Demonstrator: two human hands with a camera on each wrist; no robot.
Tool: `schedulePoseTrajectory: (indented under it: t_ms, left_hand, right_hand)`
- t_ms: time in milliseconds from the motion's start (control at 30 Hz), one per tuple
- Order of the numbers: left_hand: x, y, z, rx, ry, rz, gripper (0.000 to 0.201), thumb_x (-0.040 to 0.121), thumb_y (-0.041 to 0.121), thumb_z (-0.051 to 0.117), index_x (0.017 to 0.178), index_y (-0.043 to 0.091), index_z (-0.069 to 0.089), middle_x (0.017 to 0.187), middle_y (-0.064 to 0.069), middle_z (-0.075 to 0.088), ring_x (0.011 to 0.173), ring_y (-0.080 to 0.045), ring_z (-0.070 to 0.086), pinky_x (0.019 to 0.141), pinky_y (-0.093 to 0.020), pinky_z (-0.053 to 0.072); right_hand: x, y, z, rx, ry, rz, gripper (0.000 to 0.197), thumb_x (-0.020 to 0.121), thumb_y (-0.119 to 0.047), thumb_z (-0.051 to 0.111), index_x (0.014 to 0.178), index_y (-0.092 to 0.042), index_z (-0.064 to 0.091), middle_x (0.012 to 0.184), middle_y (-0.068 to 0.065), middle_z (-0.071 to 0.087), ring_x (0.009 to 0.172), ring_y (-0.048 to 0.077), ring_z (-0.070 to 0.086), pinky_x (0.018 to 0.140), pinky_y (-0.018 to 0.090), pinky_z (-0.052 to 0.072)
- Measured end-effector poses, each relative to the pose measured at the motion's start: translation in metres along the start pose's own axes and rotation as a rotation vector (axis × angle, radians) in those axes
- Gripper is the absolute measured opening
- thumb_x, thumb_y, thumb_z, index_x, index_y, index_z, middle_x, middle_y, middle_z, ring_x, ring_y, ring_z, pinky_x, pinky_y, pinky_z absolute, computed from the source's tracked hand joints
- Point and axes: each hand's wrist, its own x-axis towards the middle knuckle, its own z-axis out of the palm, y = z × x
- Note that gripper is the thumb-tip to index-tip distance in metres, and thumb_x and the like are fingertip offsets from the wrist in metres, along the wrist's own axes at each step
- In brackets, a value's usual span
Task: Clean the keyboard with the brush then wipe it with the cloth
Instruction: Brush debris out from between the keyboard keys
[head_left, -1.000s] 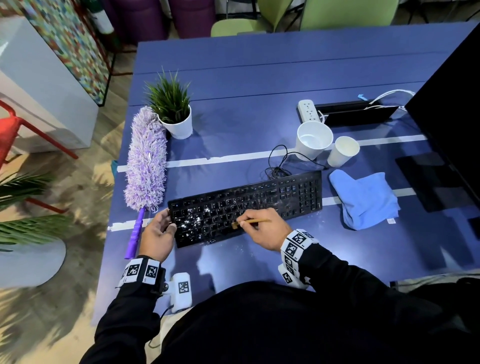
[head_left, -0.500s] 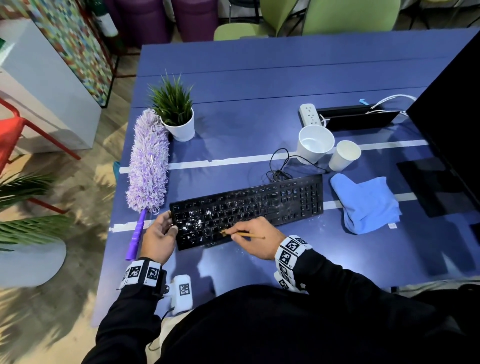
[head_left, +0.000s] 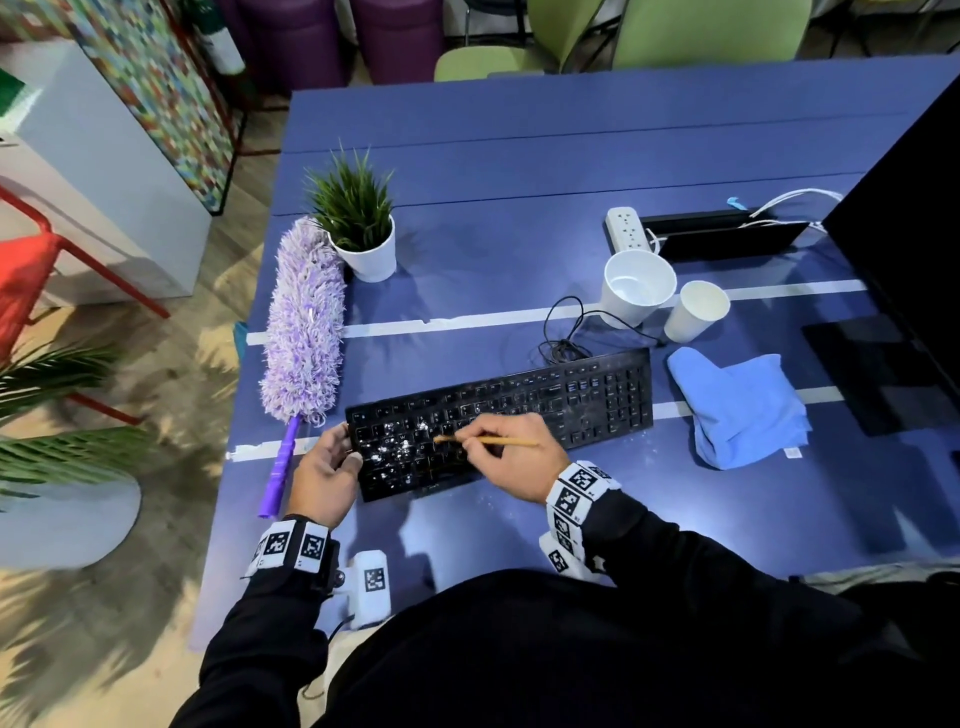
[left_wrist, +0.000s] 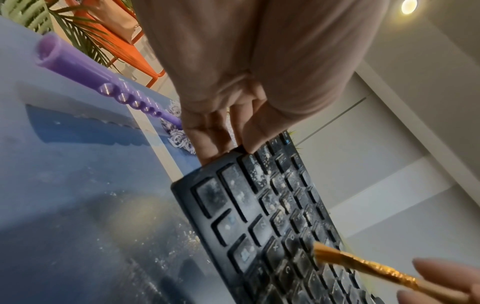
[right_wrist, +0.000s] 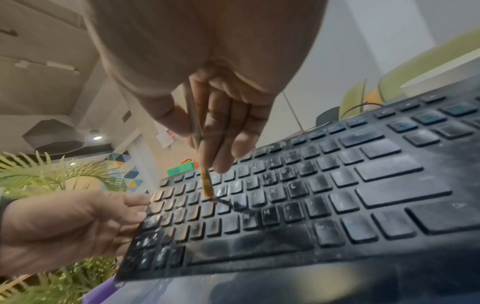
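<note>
Pinching brush (head_left: 485, 441), right hand (head_left: 511, 457) over keyboard (head_left: 571, 400).

Head view: high, facing down and forward over both hands
Wrist views: low and close behind each hand's fingers, facing along them
Shared: keyboard (head_left: 498, 421) keys beyond the fingertips

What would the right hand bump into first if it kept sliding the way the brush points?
Probably the left hand, which grips the keyboard's left end. The right hand pinches the brush pointing leftward over the crumb-speckled keys; depth is unclear, so it might pass just beyond the fingers.
</note>
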Motion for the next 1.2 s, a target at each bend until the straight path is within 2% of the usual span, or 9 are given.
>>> schedulePoseTrajectory:
  t_ms: [167,300,400,500,567,767,867,1067,1200]
  left_hand:
    - [-0.002,0.002,0.000,-0.005,0.000,-0.003,0.043,0.093,-0.008,0.048,0.122,0.023,0.050,0.113,-0.005,0.061,0.107,-0.018,0.057,0.109,-0.048,0.041]
    - [-0.006,0.010,0.002,-0.041,0.000,0.000,0.045,0.094,-0.010,0.046,0.134,0.009,0.047,0.117,-0.004,0.057,0.111,-0.016,0.053,0.111,-0.045,0.039]
    - [-0.006,0.008,0.002,-0.047,-0.001,0.004,0.044,0.093,-0.010,0.046,0.132,0.011,0.048,0.116,-0.004,0.059,0.108,-0.014,0.056,0.110,-0.044,0.040]
    - [-0.008,0.008,0.003,-0.050,-0.005,0.006,0.043,0.093,-0.013,0.044,0.126,0.016,0.048,0.109,0.000,0.060,0.088,0.016,0.060,0.099,-0.027,0.045]
    - [-0.010,0.008,0.004,-0.067,-0.003,0.017,0.042,0.094,-0.013,0.044,0.125,0.015,0.048,0.108,0.000,0.058,0.080,0.025,0.056,0.097,-0.023,0.043]
    - [-0.011,0.010,0.002,-0.038,0.013,0.012,0.044,0.094,-0.009,0.047,0.134,0.009,0.048,0.111,0.002,0.059,0.100,0.001,0.054,0.106,-0.031,0.039]
    - [-0.012,0.011,0.002,-0.023,0.013,0.027,0.044,0.094,-0.010,0.047,0.134,0.009,0.048,0.112,0.000,0.058,0.107,-0.009,0.054,0.102,-0.028,0.038]
    - [-0.014,0.012,0.004,-0.006,0.015,0.043,0.045,0.094,-0.010,0.047,0.131,0.015,0.047,0.109,0.004,0.058,0.090,0.018,0.050,0.099,-0.020,0.041]
    - [-0.012,0.011,0.006,0.005,0.023,0.034,0.044,0.094,-0.010,0.047,0.135,0.005,0.047,0.114,0.000,0.055,0.095,0.005,0.055,0.099,-0.024,0.036]
  right_hand:
    - [0.008,-0.012,-0.005,0.052,0.117,-0.054,0.014,0.089,-0.021,0.064,0.098,-0.021,0.076,0.072,-0.003,0.072,0.056,0.014,0.061,0.057,0.021,0.051]
    - [0.013,-0.017,0.003,0.008,-0.001,-0.021,0.017,0.090,-0.020,0.062,0.101,-0.019,0.075,0.073,0.003,0.073,0.059,0.021,0.062,0.063,0.027,0.054]
    - [0.012,-0.020,0.003,0.010,0.020,-0.042,0.016,0.090,-0.021,0.062,0.099,-0.021,0.075,0.071,-0.002,0.070,0.053,0.011,0.056,0.059,0.021,0.051]
    - [0.014,-0.018,0.001,0.040,0.161,0.003,0.012,0.088,-0.020,0.063,0.092,-0.020,0.075,0.069,-0.002,0.071,0.053,0.009,0.057,0.057,0.015,0.047]
    - [0.013,-0.017,0.003,0.005,0.025,0.006,0.012,0.086,-0.021,0.064,0.089,-0.020,0.076,0.073,-0.001,0.074,0.056,0.014,0.060,0.059,0.019,0.050]
    - [0.008,-0.017,0.007,0.084,0.210,0.057,0.010,0.084,-0.016,0.064,0.085,-0.017,0.074,0.061,-0.013,0.063,0.048,0.000,0.053,0.054,0.008,0.041]
    - [0.007,-0.021,0.008,0.000,0.029,0.017,0.014,0.089,-0.021,0.061,0.093,-0.021,0.074,0.064,-0.005,0.067,0.044,0.004,0.049,0.051,0.012,0.043]
    - [0.009,-0.020,0.008,0.010,0.012,0.015,0.017,0.090,-0.022,0.061,0.098,-0.021,0.075,0.063,-0.002,0.067,0.044,0.005,0.048,0.050,0.018,0.044]
    - [0.006,-0.023,0.011,0.012,-0.021,-0.026,0.018,0.092,-0.023,0.060,0.104,-0.022,0.074,0.064,-0.004,0.067,0.044,0.005,0.048,0.049,0.016,0.042]
